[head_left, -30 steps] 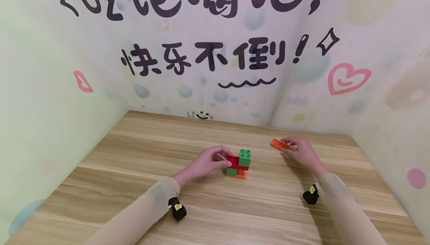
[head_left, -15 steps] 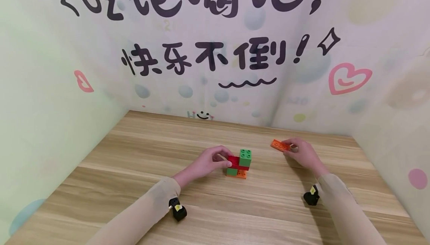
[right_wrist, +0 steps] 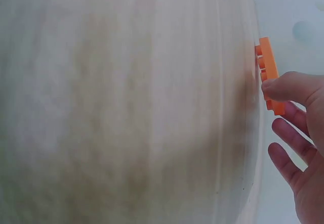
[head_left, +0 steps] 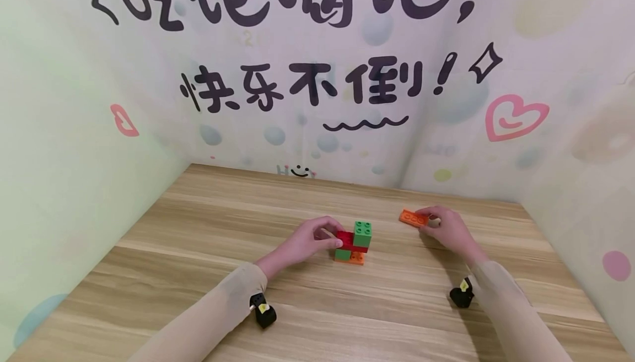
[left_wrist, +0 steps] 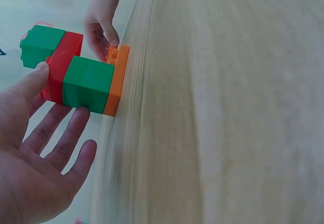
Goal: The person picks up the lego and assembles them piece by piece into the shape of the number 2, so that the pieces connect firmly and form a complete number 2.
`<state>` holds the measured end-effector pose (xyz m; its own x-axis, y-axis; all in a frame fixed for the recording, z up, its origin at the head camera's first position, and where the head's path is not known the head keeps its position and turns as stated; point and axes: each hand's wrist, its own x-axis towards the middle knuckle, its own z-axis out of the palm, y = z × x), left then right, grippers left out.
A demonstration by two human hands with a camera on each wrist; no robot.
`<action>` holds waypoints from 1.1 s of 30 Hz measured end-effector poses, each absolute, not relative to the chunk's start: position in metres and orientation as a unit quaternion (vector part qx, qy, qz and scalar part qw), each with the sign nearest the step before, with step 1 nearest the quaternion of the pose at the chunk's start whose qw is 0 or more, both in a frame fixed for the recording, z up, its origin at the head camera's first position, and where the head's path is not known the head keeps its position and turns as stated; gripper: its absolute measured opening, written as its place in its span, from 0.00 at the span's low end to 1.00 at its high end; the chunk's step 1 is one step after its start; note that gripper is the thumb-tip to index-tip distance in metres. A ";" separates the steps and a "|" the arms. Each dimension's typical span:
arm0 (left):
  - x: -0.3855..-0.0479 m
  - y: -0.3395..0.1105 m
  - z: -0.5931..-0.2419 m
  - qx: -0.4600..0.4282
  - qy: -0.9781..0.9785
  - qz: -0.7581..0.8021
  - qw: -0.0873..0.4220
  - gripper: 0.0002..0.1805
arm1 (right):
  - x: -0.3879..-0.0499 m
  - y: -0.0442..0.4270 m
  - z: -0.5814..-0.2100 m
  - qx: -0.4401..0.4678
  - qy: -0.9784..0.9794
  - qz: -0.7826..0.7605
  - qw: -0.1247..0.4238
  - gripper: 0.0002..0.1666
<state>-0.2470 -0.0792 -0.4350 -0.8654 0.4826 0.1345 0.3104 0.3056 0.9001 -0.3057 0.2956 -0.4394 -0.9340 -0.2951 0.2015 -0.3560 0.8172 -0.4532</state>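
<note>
A small stack of building blocks stands on the wooden table (head_left: 307, 307): an orange plate (left_wrist: 118, 80) at the bottom, a green block (left_wrist: 88, 81) on it, a red block (left_wrist: 63, 64) across, another green block (head_left: 362, 233) on top. My left hand (head_left: 307, 241) pinches the stack at the red block's left end, the thumb on its near side. Farther right and back, my right hand (head_left: 448, 230) holds a long orange brick (head_left: 413, 218) by its right end, between thumb and fingers. Studs show along this thin brick (right_wrist: 268, 75) in the right wrist view.
A printed cloth wall (head_left: 238, 136) closes off the table's back edge, with more walls at left and right. Black wrist cameras (head_left: 264, 313) hang under both forearms. Between the stack and the orange brick lies a stretch of table.
My right hand has shifted slightly toward me, and the orange brick in it has turned a little, now lying more level across the view. The left hand and the stack stay put.
</note>
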 end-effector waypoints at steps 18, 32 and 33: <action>-0.247 -0.080 -0.438 0.243 0.802 0.540 0.084 0.14 | -0.297 0.287 -0.425 0.193 -0.927 0.308 0.089 0.26; -0.247 -0.079 -0.438 0.240 0.803 0.539 0.080 0.13 | -0.291 0.276 -0.416 0.189 -0.920 0.334 0.087 0.23; -0.247 -0.079 -0.438 0.240 0.803 0.539 0.079 0.13 | -0.290 0.275 -0.415 0.190 -0.918 0.338 0.083 0.23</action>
